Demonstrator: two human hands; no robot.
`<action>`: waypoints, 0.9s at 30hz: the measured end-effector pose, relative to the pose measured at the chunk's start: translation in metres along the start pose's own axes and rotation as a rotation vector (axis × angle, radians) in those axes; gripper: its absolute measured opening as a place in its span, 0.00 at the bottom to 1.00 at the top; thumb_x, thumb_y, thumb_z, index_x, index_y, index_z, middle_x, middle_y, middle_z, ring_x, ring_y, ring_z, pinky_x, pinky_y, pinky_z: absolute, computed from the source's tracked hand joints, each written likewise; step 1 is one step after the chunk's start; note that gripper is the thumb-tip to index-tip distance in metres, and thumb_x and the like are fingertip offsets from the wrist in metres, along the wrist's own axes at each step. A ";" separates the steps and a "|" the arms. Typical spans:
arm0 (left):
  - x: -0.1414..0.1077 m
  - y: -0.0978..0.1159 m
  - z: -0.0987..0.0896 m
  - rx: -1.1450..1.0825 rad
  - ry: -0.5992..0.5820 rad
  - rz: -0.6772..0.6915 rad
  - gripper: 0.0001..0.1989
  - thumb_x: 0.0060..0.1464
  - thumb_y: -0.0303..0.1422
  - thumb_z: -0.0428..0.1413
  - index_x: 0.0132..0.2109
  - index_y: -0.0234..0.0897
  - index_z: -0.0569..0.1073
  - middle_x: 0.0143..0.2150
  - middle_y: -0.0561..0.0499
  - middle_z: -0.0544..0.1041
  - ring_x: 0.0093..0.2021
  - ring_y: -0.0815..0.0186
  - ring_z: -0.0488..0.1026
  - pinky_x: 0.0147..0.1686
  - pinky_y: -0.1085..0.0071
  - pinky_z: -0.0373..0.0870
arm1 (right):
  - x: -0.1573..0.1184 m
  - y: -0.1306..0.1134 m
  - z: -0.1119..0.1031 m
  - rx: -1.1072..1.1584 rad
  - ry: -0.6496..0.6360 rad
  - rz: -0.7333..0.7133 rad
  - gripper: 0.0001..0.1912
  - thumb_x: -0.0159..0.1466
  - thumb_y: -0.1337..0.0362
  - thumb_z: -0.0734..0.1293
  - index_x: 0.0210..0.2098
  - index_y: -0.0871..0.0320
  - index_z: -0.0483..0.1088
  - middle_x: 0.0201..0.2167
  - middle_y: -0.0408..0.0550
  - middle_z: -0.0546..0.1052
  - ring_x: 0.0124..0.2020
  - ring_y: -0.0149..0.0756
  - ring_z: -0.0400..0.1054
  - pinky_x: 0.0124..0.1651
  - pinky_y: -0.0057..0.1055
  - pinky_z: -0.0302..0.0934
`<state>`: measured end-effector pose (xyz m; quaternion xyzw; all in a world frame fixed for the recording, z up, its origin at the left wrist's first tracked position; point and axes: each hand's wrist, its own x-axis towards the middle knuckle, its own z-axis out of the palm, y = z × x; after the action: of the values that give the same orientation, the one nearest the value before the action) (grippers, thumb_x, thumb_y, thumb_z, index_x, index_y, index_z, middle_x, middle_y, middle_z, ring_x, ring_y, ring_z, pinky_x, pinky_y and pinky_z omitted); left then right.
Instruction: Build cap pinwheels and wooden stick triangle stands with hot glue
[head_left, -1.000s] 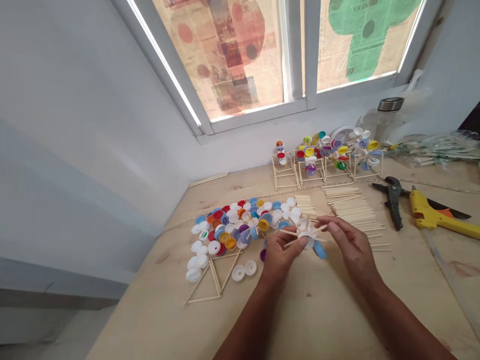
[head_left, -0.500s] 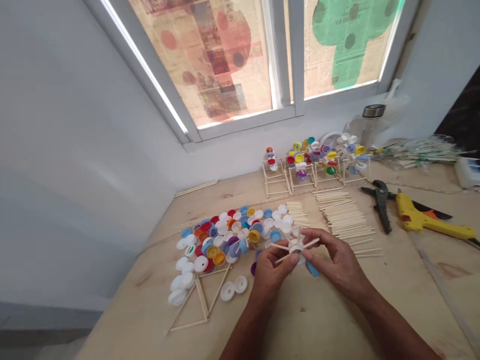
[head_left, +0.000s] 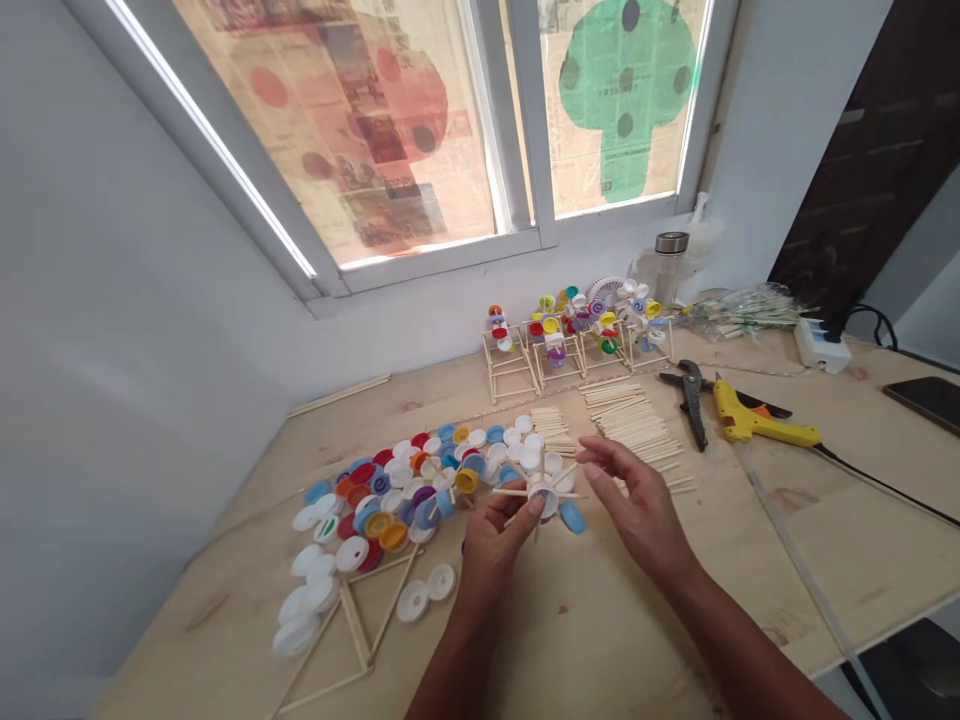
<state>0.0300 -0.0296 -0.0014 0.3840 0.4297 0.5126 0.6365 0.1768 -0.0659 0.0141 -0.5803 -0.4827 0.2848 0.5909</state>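
Note:
My left hand (head_left: 501,525) pinches a white bottle cap with wooden sticks (head_left: 545,498) that stick out around it like spokes. My right hand (head_left: 630,500) is apart from it, just to the right, with thumb and fingers spread and nothing between them. Below the spokes, a light-blue cap (head_left: 573,517) shows near the held piece; whether it is joined to it I cannot tell. Left of my left hand spreads a heap of coloured bottle caps (head_left: 394,537). Two white caps (head_left: 413,602) lie together nearer to me, beside a flat stick frame (head_left: 358,630).
Several stick stands with cap wheels (head_left: 514,375) line the back by the wall. Loose sticks (head_left: 630,425) lie beyond my right hand. To the right are cutting pliers (head_left: 693,405), a yellow glue gun (head_left: 757,420) with its cord, a power socket (head_left: 821,345) and a phone (head_left: 926,400).
My right hand has let go of the spoked cap and moved off to the right, fingers opening. My left hand still holds the piece. The view has turned to the right.

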 end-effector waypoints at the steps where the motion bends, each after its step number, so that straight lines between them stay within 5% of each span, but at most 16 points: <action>1: 0.000 0.000 0.000 -0.002 0.008 -0.003 0.20 0.31 0.40 0.69 0.33 0.33 0.76 0.28 0.49 0.78 0.28 0.65 0.73 0.34 0.69 0.69 | -0.003 -0.005 -0.004 0.010 0.034 0.014 0.16 0.62 0.56 0.63 0.47 0.55 0.70 0.42 0.50 0.77 0.44 0.39 0.70 0.50 0.40 0.62; 8: -0.001 -0.005 0.001 -0.006 -0.036 0.007 0.20 0.30 0.37 0.69 0.32 0.33 0.76 0.27 0.50 0.77 0.27 0.67 0.71 0.32 0.71 0.67 | -0.012 -0.029 -0.079 -0.307 0.219 -0.108 0.14 0.59 0.54 0.65 0.42 0.51 0.73 0.43 0.48 0.78 0.45 0.41 0.71 0.47 0.39 0.63; 12: -0.001 -0.004 0.001 -0.025 -0.072 0.029 0.19 0.32 0.36 0.69 0.33 0.33 0.76 0.27 0.50 0.77 0.27 0.68 0.70 0.32 0.72 0.66 | 0.011 0.002 -0.150 -0.751 0.352 -0.100 0.14 0.59 0.56 0.64 0.41 0.53 0.74 0.42 0.52 0.78 0.37 0.41 0.72 0.41 0.38 0.63; 16: -0.002 -0.002 0.003 -0.021 -0.054 0.018 0.20 0.31 0.36 0.69 0.33 0.33 0.76 0.27 0.50 0.77 0.27 0.66 0.70 0.31 0.71 0.66 | 0.036 0.041 -0.202 -1.141 0.236 -0.110 0.13 0.59 0.60 0.63 0.40 0.57 0.73 0.42 0.56 0.77 0.42 0.47 0.70 0.41 0.40 0.59; 27: 0.000 -0.006 0.001 -0.022 -0.052 0.015 0.20 0.30 0.37 0.69 0.32 0.33 0.75 0.26 0.51 0.76 0.27 0.67 0.70 0.29 0.72 0.65 | 0.065 0.061 -0.217 -1.392 -0.029 -0.158 0.10 0.57 0.67 0.62 0.36 0.56 0.73 0.43 0.59 0.75 0.41 0.46 0.67 0.36 0.39 0.50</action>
<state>0.0332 -0.0305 -0.0070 0.3935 0.4044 0.5119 0.6478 0.4098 -0.0870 0.0012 -0.7830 -0.6016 -0.1268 0.0943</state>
